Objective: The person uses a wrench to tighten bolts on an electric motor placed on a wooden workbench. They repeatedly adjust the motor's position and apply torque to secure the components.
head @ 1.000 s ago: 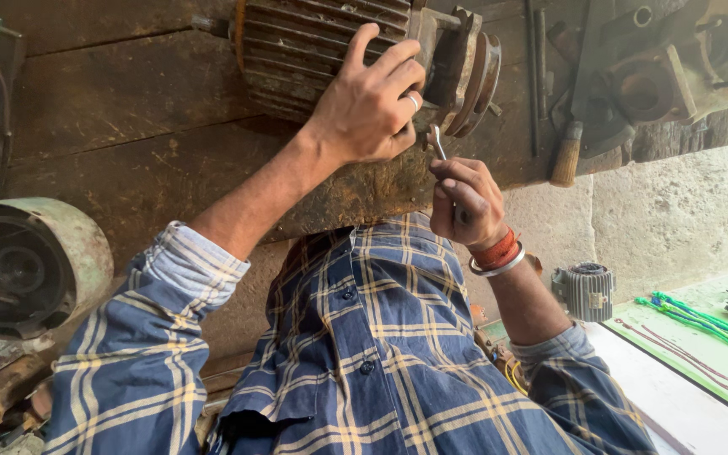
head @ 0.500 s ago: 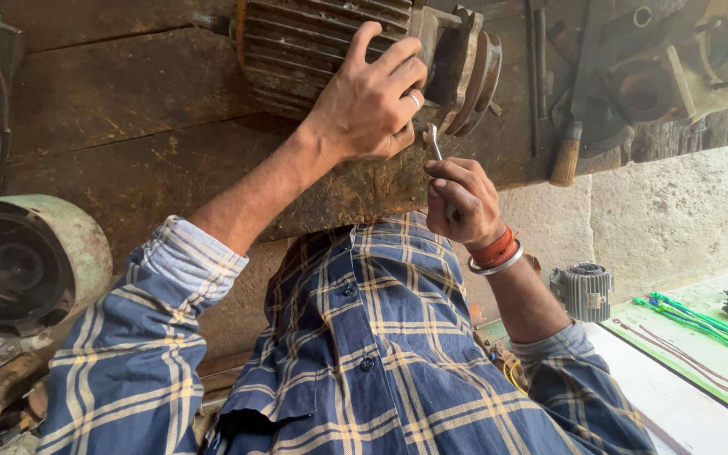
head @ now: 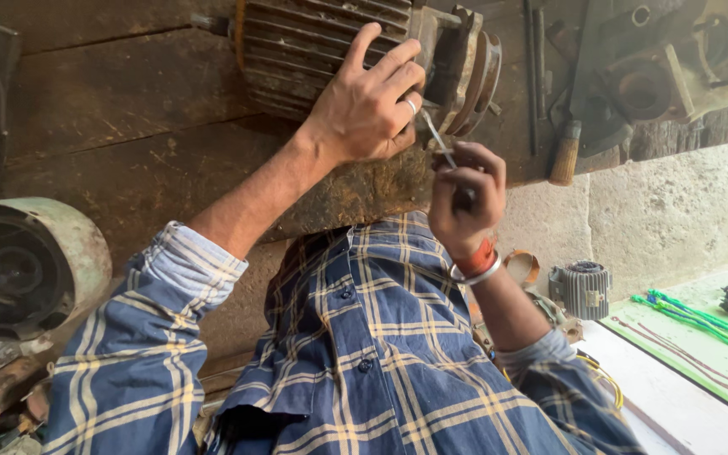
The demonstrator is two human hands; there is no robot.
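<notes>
Working a thin tool into the end of a finned motor

We see the motor, a dark ribbed metal barrel with a rounded end cover, lying on a worn, scuffed wooden bench; its end cover looks still fitted, so we judge the work at that end barely begun. Our left hand is spread over the fins, fingers curled against the body to steady it. Our right hand is closed around the dark handle of a slim bright metal tool, its tip reaching up to the motor's end just beside the left fingers. A wooden-handled hammer lies near.
</notes>
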